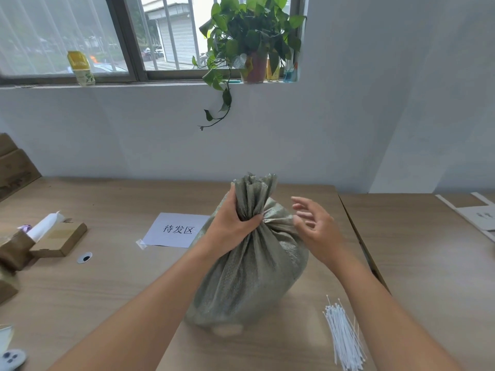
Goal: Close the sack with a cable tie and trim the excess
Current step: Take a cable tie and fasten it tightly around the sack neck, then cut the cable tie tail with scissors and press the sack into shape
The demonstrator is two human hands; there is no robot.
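Note:
A grey-green woven sack stands upright in the middle of the wooden table. Its mouth is gathered into a bunch that sticks up above my fist. My left hand is shut around that gathered neck from the left side. My right hand hovers just right of the neck, fingers spread and curled, holding nothing. A bundle of white cable ties lies on the table at the near right, below my right forearm. No cutting tool is visible.
A white paper sheet with printed characters lies behind the sack to the left. Small cardboard boxes and a paper roll sit at the left. A second table adjoins on the right. A potted plant hangs over the windowsill.

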